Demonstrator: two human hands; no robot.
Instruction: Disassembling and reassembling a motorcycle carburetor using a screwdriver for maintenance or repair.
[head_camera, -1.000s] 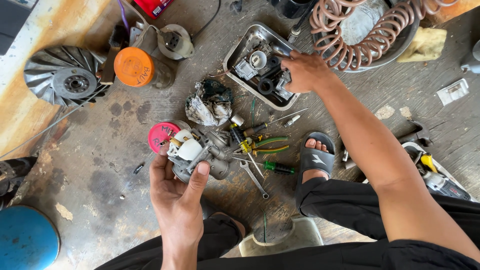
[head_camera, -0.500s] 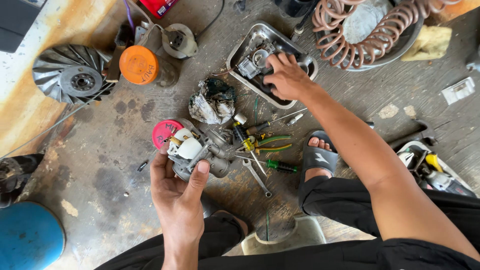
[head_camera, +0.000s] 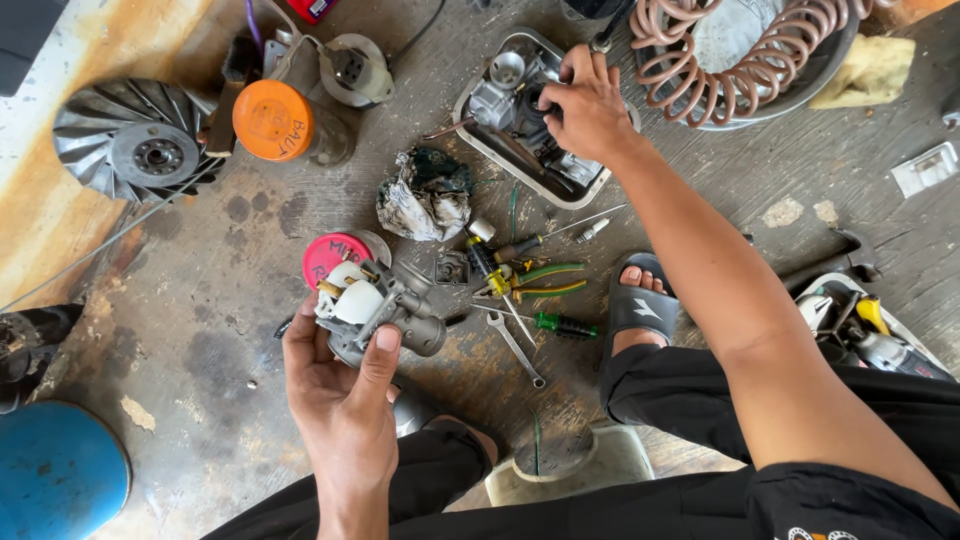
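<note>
I note left hand (head_camera: 345, 385) gripping carburetor (head_camera: 375, 305) above floor, unchanged. Right hand (head_camera: 585, 105), at tray's edge a second ago, now fingers curled down inside metal tray (head_camera: 478, 140) among parts; picking likely. Screwdrivers (head_camera: 520, 280) lie between.

Dull cast-metal carburettor (head_camera: 385, 310), white plastic

Scattered screwdrivers and a steel spanner (head_camera: 517, 347) are crowding the concrete floor's (head_camera: 180, 330) middle; bare room is lying leftward, before the finned grey fan wheel (head_camera: 130, 140).

small white flat packet (head_camera: 926, 168) on floor, far right.
</note>
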